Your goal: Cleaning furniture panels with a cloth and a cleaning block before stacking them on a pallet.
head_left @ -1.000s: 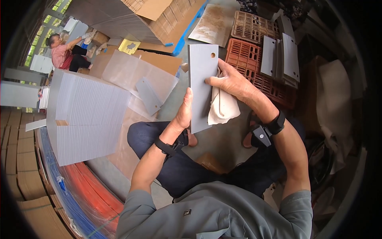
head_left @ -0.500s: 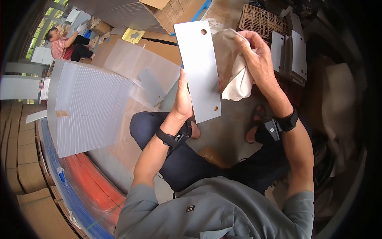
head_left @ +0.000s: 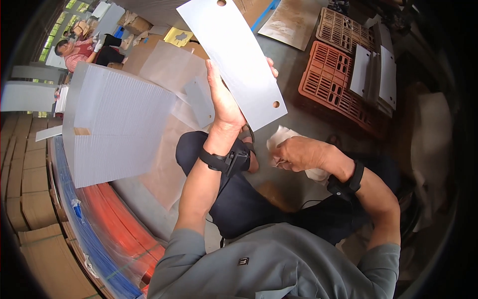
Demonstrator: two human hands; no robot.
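A flat silver-grey panel [head_left: 236, 60] with a round hole near each end is held up, tilted, in front of me. My left hand [head_left: 226, 102] grips it from beneath, thumb along the left edge and fingertips showing past the right edge. Lower and to the right, clear of the panel, my right hand [head_left: 303, 153] is closed on a crumpled off-white cloth [head_left: 280, 135]. Part of the cloth hangs below that hand. A similar panel [head_left: 199, 102] lies on the sheeting beyond my left forearm.
At left stands a large stack of grey panels [head_left: 117, 124]. Orange plastic crates [head_left: 318, 74] at right carry more panels [head_left: 359, 72]. Cardboard stacks [head_left: 37, 184] and red wrapped material [head_left: 117, 219] lie at lower left. Another person [head_left: 79, 52] sits at far left.
My right hand has drawn the cloth down, away from beside the panel toward my lap. The panel has risen and tilted, its top leaning left.
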